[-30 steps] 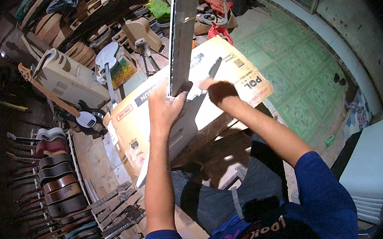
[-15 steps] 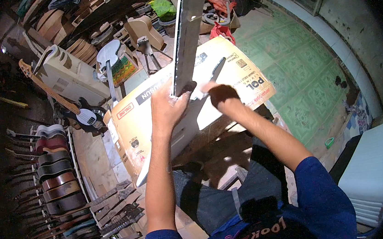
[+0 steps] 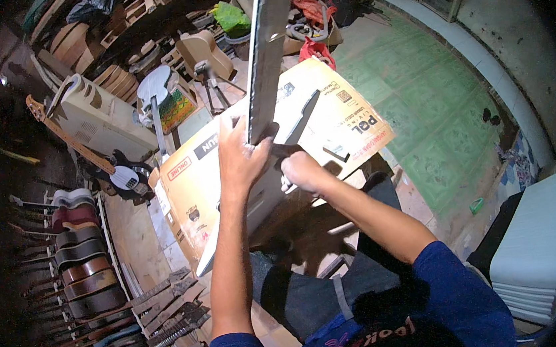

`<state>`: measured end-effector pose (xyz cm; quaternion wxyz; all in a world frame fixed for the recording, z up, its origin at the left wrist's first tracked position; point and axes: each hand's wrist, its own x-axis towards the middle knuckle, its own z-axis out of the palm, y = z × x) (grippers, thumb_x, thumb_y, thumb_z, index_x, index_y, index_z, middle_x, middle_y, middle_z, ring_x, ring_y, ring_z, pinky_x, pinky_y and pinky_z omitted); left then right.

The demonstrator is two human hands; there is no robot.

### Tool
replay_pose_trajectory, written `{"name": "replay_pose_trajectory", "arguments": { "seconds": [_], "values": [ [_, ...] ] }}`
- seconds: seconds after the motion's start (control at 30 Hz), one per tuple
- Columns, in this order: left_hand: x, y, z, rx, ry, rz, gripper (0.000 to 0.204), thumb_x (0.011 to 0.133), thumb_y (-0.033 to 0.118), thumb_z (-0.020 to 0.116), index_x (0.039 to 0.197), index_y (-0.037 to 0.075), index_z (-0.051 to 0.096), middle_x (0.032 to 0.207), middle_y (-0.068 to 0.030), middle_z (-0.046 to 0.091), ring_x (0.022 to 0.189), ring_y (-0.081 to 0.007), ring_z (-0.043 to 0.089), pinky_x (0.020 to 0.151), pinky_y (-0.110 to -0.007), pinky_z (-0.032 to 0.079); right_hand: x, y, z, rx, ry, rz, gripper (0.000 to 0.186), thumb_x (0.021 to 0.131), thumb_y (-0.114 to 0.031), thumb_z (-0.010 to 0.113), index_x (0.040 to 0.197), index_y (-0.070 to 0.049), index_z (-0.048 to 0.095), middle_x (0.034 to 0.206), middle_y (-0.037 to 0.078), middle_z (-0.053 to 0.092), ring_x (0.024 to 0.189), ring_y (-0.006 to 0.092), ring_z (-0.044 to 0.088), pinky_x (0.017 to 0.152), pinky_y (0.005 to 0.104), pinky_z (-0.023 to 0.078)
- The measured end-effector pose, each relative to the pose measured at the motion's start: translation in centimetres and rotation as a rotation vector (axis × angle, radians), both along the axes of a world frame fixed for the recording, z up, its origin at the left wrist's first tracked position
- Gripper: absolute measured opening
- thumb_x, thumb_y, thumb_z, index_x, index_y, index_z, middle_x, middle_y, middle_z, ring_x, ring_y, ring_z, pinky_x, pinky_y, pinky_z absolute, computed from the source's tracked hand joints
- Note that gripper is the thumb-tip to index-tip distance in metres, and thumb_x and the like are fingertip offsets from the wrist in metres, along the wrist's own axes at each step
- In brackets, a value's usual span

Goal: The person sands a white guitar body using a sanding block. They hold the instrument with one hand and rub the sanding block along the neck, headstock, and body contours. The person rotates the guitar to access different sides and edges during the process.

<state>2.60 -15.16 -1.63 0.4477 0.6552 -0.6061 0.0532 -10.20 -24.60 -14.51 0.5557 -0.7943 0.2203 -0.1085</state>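
Observation:
My left hand is wrapped round a long, flat, dark grey bar with a pale edge, which stands steeply up past the top of the view. Just right of its lower part, my right hand is closed, with white on its fingertips; what it holds, if anything, I cannot make out. Beneath both hands lies a printed cardboard sheet. On it, right of the bar, are a slim dark tool like a knife and a small white piece. A pale pointed end sticks out beside my left forearm.
Several guitar bodies stand in a rack at left. An electric bass leans by a cream plastic casing. Behind the sheet are a pale guitar and wood pieces. Green floor tiles lie right, a white plastic chair nearer.
My right hand has moved down and left, away from the sheet's right part. The small white piece there now shows. My left hand still grips the bar, which has shifted slightly left.

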Motion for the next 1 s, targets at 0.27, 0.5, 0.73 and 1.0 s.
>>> {"name": "replay_pose_trajectory", "arguments": {
  "seconds": [0.27, 0.5, 0.73, 1.0],
  "values": [
    [1.8, 1.0, -0.5, -0.006, 0.103, 0.081, 0.039, 0.082, 0.024, 0.073, 0.109, 0.002, 0.056, 0.097, -0.0191, 0.052, 0.091, -0.0376, 0.053, 0.080, -0.044, 0.044, -2.5, -1.2, 12.3, 0.613, -0.645, -0.405, 0.009, 0.092, -0.008, 0.054, 0.088, -0.001, 0.058, 0.057, -0.004, 0.042, 0.043, 0.0051, 0.041, 0.049, 0.0242, 0.049],
    [1.2, 0.8, -0.5, 0.010, 0.122, 0.037, 0.031, 0.085, 0.012, 0.066, 0.111, -0.002, 0.055, 0.095, -0.0182, 0.057, 0.087, -0.0319, 0.057, 0.080, -0.039, 0.045, -1.4, -2.4, 3.2, -1.058, 0.034, -0.176, 0.023, 0.089, -0.013, 0.051, 0.100, 0.000, 0.066, 0.085, 0.025, 0.068, 0.078, 0.0369, 0.069, 0.072, 0.0428, 0.056],
    [-0.1, 0.6, 0.0, -0.019, 0.078, 0.034, 0.031, 0.080, 0.005, 0.064, 0.109, -0.001, 0.054, 0.096, -0.0196, 0.055, 0.089, -0.0382, 0.055, 0.080, -0.041, 0.045, -1.5, -4.7, -0.9, -1.011, -0.066, -0.149, 0.020, 0.085, -0.017, 0.057, 0.083, -0.003, 0.072, 0.082, 0.022, 0.069, 0.074, 0.0346, 0.070, 0.072, 0.0431, 0.058],
    [-0.2, 0.2, -0.2, 0.013, 0.076, 0.062, 0.032, 0.080, 0.006, 0.065, 0.109, -0.002, 0.054, 0.095, -0.0195, 0.055, 0.088, -0.0380, 0.055, 0.080, -0.041, 0.044, -1.2, -1.8, 1.0, -0.790, -0.138, -0.387, 0.024, 0.085, -0.010, 0.051, 0.101, -0.006, 0.069, 0.099, 0.023, 0.068, 0.086, 0.0330, 0.069, 0.078, 0.0451, 0.054]
  ]
}}
